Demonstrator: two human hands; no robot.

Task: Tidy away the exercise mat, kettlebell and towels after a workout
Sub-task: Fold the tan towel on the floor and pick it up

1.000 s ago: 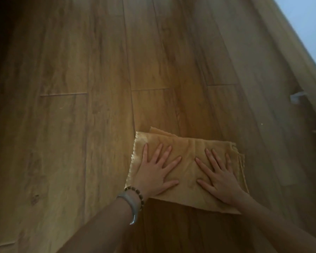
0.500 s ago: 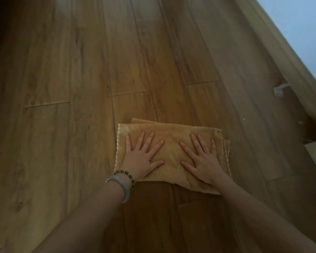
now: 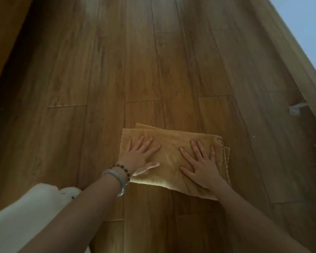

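A folded tan towel (image 3: 171, 156) lies flat on the wooden floor (image 3: 117, 70), its layered edges showing along the right side. My left hand (image 3: 139, 157) rests palm down on the towel's left half, fingers spread; two bracelets sit on that wrist. My right hand (image 3: 201, 165) presses flat on the right half, fingers spread too. Neither hand grips the cloth. No mat or kettlebell is in view.
A white cloth-covered shape (image 3: 26, 216) fills the lower left corner beside my left forearm. A wooden skirting board (image 3: 290, 57) runs along the right under a pale wall. A small grey object (image 3: 295, 109) sits by it.
The view has shifted, so the towel sits more central. Both hands stay flat on the towel. The white shape has come into view at lower left.
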